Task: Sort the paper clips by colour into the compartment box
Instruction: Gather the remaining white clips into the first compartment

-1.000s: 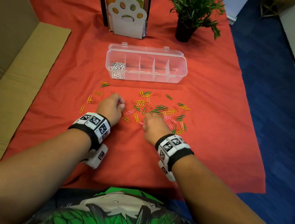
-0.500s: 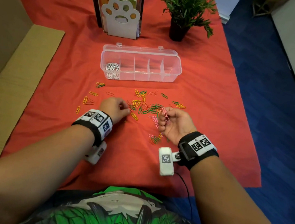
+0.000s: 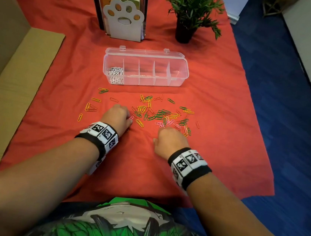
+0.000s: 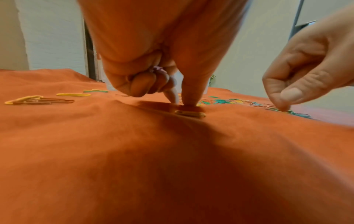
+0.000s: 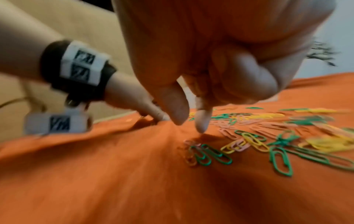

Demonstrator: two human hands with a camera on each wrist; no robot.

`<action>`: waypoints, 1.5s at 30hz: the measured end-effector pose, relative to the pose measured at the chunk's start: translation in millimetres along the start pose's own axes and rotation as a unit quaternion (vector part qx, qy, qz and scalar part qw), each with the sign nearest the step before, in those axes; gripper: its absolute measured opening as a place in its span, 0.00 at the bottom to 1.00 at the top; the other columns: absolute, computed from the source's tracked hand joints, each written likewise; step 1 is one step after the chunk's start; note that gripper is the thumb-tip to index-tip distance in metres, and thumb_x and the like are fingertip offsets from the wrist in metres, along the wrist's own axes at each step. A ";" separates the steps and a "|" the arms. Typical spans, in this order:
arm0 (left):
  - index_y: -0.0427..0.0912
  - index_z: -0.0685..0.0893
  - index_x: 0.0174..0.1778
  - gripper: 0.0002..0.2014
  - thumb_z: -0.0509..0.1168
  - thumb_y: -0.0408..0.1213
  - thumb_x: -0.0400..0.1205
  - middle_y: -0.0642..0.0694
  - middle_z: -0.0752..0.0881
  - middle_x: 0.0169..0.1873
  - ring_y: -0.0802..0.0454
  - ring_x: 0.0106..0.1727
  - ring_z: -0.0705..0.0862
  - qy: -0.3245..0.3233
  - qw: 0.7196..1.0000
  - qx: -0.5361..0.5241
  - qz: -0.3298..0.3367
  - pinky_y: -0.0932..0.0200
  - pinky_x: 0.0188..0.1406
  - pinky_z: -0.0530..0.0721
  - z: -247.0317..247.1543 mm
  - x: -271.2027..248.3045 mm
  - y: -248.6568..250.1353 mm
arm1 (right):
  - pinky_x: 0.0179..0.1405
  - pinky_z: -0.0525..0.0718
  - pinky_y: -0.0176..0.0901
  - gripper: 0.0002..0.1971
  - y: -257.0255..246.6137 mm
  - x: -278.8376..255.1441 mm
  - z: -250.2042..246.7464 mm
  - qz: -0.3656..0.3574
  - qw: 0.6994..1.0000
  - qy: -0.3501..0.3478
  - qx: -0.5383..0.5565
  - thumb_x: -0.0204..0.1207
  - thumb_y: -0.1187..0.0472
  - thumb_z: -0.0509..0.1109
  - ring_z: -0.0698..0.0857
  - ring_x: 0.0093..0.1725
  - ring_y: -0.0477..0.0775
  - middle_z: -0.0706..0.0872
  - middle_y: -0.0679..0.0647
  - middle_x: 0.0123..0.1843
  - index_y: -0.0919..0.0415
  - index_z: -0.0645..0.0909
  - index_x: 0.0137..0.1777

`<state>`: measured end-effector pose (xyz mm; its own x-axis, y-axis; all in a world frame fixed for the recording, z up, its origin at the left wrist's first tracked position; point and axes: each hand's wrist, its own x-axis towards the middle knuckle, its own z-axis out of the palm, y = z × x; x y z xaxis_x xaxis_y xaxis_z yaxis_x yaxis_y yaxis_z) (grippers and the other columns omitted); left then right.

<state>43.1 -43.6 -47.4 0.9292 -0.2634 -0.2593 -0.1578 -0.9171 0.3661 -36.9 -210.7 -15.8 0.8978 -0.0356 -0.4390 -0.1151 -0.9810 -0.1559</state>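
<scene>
Lying flat, compartment box (image 3: 146,68) runs left-right.

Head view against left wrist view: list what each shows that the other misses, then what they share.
Head only: the compartment box with white clips in its leftmost compartment, a potted plant, a paw-shaped stand.
Left wrist only: the left hand with a purplish bundle tucked in its curled fingers, thumb and forefinger down at a clip on the cloth.
Both: the red cloth, scattered clips, the right hand.
</scene>
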 end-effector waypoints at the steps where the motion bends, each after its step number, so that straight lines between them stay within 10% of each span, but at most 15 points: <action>1: 0.37 0.86 0.47 0.10 0.67 0.40 0.77 0.34 0.83 0.52 0.37 0.56 0.82 -0.004 1.000 0.009 0.004 0.52 0.57 0.77 -0.1 -0.7 0.6 | 0.55 0.83 0.53 0.14 -4.0 -2.1 3.1 -0.019 0.999 0.009 -0.031 0.77 0.59 0.62 0.84 0.60 0.64 0.84 0.63 0.59 0.65 0.80 0.58; 8: 0.33 0.83 0.54 0.14 0.60 0.38 0.80 0.31 0.82 0.55 0.35 0.59 0.81 -0.048 0.997 0.066 0.008 0.47 0.61 0.78 2.4 -0.6 5.0 | 0.54 0.84 0.54 0.16 -13.5 -1.7 16.8 -0.069 0.992 0.008 -0.102 0.77 0.68 0.57 0.84 0.60 0.65 0.82 0.65 0.61 0.68 0.77 0.62; 12: 0.30 0.81 0.55 0.15 0.57 0.37 0.80 0.29 0.82 0.56 0.34 0.59 0.80 -0.055 0.996 0.074 0.000 0.48 0.60 0.77 0.2 -3.3 7.0 | 0.45 0.80 0.44 0.07 -2.3 16.0 3.2 0.004 0.985 -0.049 0.168 0.74 0.62 0.61 0.85 0.49 0.62 0.87 0.62 0.49 0.59 0.80 0.41; 14: 0.29 0.82 0.52 0.15 0.56 0.37 0.81 0.28 0.83 0.54 0.34 0.59 0.80 -0.059 0.997 0.037 -0.013 0.48 0.58 0.76 -3.2 -2.6 7.2 | 0.27 0.71 0.38 0.05 3.4 20.9 -4.4 0.044 0.901 -0.104 0.418 0.66 0.63 0.62 0.79 0.26 0.56 0.80 0.57 0.31 0.58 0.75 0.30; 16: 0.32 0.82 0.43 0.13 0.57 0.37 0.81 0.31 0.85 0.46 0.36 0.51 0.82 -0.071 0.993 -0.071 -0.062 0.51 0.48 0.77 -11.5 -0.6 9.0 | 0.20 0.65 0.32 0.03 8.2 21.7 -13.0 0.067 0.745 -0.133 0.650 0.60 0.62 0.60 0.68 0.18 0.46 0.72 0.51 0.23 0.58 0.73 0.28; 17: 0.35 0.80 0.37 0.12 0.56 0.36 0.81 0.34 0.83 0.38 0.40 0.41 0.82 -0.089 0.974 -0.181 -0.106 0.55 0.38 0.77 -18.0 0.1 9.8 | 0.19 0.67 0.32 0.05 10.5 22.3 -18.1 0.066 0.675 -0.144 0.720 0.63 0.62 0.59 0.68 0.17 0.45 0.72 0.51 0.23 0.59 0.73 0.28; 19: 0.43 0.72 0.27 0.11 0.54 0.33 0.76 0.44 0.72 0.26 0.53 0.21 0.72 -0.136 0.850 -0.470 -0.195 0.65 0.21 0.68 -28.7 2.2 11.5 | 0.19 0.72 0.32 0.12 13.5 27.1 -26.1 0.065 0.584 -0.160 0.793 0.73 0.61 0.55 0.71 0.18 0.45 0.74 0.52 0.25 0.60 0.74 0.30; 22: 0.44 0.71 0.25 0.03 0.53 0.36 0.62 0.46 0.71 0.23 0.53 0.18 0.68 -0.182 0.651 -0.707 -0.208 0.69 0.20 0.67 -49.5 3.5 12.9 | 0.17 0.73 0.30 0.13 12.5 38.3 -38.8 0.095 0.528 -0.156 0.829 0.78 0.62 0.55 0.74 0.20 0.44 0.77 0.52 0.27 0.60 0.76 0.34; 29: 0.36 0.75 0.38 0.10 0.49 0.31 0.78 0.42 0.78 0.32 0.49 0.35 0.79 -0.089 0.603 -0.750 -0.255 0.58 0.30 0.88 -89.3 54.6 22.7 | 0.22 0.78 0.32 0.13 12.9 53.6 -59.4 0.125 0.608 -0.102 0.778 0.80 0.73 0.53 0.76 0.32 0.48 0.80 0.57 0.38 0.68 0.80 0.47; 34: 0.41 0.67 0.33 0.05 0.52 0.30 0.75 0.46 0.68 0.32 0.52 0.33 0.71 -0.029 0.605 -0.753 -0.255 0.53 0.44 0.81 -119.5 91.1 27.8 | 0.20 0.73 0.29 0.16 18.6 62.5 -69.1 0.122 0.693 -0.039 0.710 0.77 0.81 0.49 0.72 0.30 0.46 0.76 0.55 0.36 0.69 0.78 0.49; 37: 0.44 0.68 0.31 0.08 0.51 0.29 0.74 0.48 0.64 0.31 0.55 0.29 0.66 -0.005 0.640 -0.722 -0.263 0.58 0.43 0.79 -124.1 101.4 31.6 | 0.21 0.75 0.29 0.15 20.6 68.1 -69.7 0.119 0.733 -0.033 0.669 0.78 0.79 0.50 0.73 0.30 0.45 0.75 0.54 0.35 0.68 0.77 0.52; 40: 0.43 0.67 0.29 0.11 0.51 0.28 0.76 0.47 0.69 0.37 0.64 0.36 0.67 0.013 0.672 -0.691 -0.267 0.62 0.65 0.73 -121.2 104.9 33.0 | 0.24 0.79 0.30 0.14 18.3 75.4 -69.2 0.109 0.758 -0.040 0.642 0.79 0.78 0.51 0.75 0.32 0.46 0.76 0.53 0.35 0.67 0.77 0.51; 43: 0.39 0.72 0.30 0.11 0.53 0.27 0.78 0.41 0.78 0.40 0.48 0.54 0.81 0.029 0.722 -0.637 -0.268 0.51 0.72 0.69 -117.4 104.7 24.4 | 0.19 0.77 0.27 0.15 10.0 87.6 -73.5 0.095 0.788 -0.007 0.609 0.78 0.79 0.50 0.74 0.30 0.46 0.75 0.54 0.34 0.66 0.77 0.46; 45: 0.37 0.80 0.47 0.09 0.55 0.29 0.79 0.42 0.81 0.49 0.43 0.62 0.81 0.043 0.762 -0.599 -0.243 0.46 0.70 0.73 -113.5 98.6 16.4 | 0.19 0.77 0.28 0.16 1.2 99.3 -80.3 0.075 0.810 0.032 0.581 0.77 0.78 0.52 0.75 0.30 0.46 0.76 0.54 0.34 0.61 0.76 0.39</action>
<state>170.1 -50.6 34.5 0.8076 0.0871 -0.5833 0.5818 0.0446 0.8121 86.2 -230.7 11.5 0.8522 -0.1847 -0.4895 -0.5144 -0.1249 -0.8484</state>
